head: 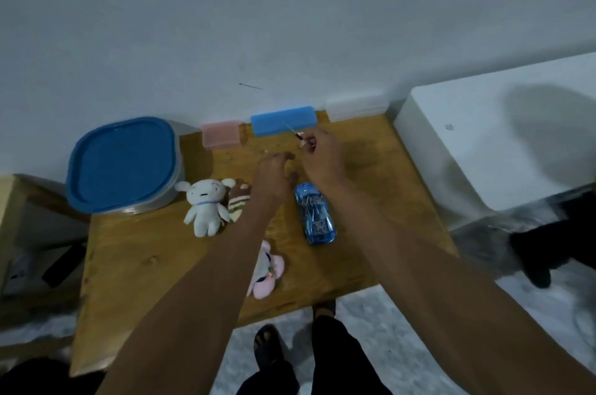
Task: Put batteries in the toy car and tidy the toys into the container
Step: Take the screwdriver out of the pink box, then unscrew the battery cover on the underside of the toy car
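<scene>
A blue see-through toy car point(315, 217) lies on the wooden table point(154, 252), between my two forearms. My right hand point(322, 156) is raised over the table's far side and pinches a small thin screwdriver point(298, 135), its tip pointing up toward a blue box point(282, 120). My left hand point(274, 178) hovers just left of it with fingers loosely curled, holding nothing that I can see. A round container with a blue lid point(124, 165) stands at the far left. A white plush point(206, 207), a brown striped plush point(238, 201) and a pink plush point(266, 269) lie nearby.
A small pink box point(221, 135) and a clear box point(354, 107) sit against the wall beside the blue box. A white cabinet point(496, 143) stands to the right, a low shelf point(29, 233) to the left. My feet point(267, 343) are below the table's near edge.
</scene>
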The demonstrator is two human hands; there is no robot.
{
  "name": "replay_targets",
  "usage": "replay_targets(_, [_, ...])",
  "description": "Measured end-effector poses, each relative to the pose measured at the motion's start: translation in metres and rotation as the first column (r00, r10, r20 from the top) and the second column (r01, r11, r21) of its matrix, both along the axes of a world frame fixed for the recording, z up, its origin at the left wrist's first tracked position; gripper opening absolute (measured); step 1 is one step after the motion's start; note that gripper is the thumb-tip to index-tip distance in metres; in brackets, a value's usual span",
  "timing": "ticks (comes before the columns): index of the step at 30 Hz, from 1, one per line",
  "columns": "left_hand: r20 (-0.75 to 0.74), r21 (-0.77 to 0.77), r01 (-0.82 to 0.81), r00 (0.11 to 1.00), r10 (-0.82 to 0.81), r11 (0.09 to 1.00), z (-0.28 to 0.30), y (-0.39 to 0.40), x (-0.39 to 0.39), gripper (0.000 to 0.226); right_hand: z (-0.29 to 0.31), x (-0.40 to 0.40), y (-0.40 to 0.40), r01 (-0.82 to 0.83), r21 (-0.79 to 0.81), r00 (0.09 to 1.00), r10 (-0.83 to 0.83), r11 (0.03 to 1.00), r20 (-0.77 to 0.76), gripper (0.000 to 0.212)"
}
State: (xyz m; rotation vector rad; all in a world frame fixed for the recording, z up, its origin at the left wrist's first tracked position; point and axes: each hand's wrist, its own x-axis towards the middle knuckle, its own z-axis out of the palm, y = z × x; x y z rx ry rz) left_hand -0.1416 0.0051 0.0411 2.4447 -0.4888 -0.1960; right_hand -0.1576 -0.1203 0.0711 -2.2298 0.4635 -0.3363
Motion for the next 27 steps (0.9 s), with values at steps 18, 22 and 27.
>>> replay_targets(18, [-0.277, 0.466, -0.157, 0.909, 0.312, 0.871, -0.043, -0.085, -0.097, 0.129, -0.050, -0.088, -0.085, 0.065, 0.121, 0.995, -0.054, 0.990, -0.087, 0.012])
replay_targets(22, [-0.275, 0.421, -0.221, 0.893, 0.356, 0.880, -0.037, -0.093, -0.101, 0.110, -0.041, -0.088, -0.096, 0.031, 0.132, 0.997, -0.021, 0.991, -0.078, 0.012])
replay_targets(27, [-0.372, 0.220, -0.312, 0.849, 0.375, 0.924, -0.032, -0.084, -0.087, 0.109, -0.021, -0.080, -0.104, 0.015, 0.130, 0.999, -0.011, 0.991, -0.032, 0.013])
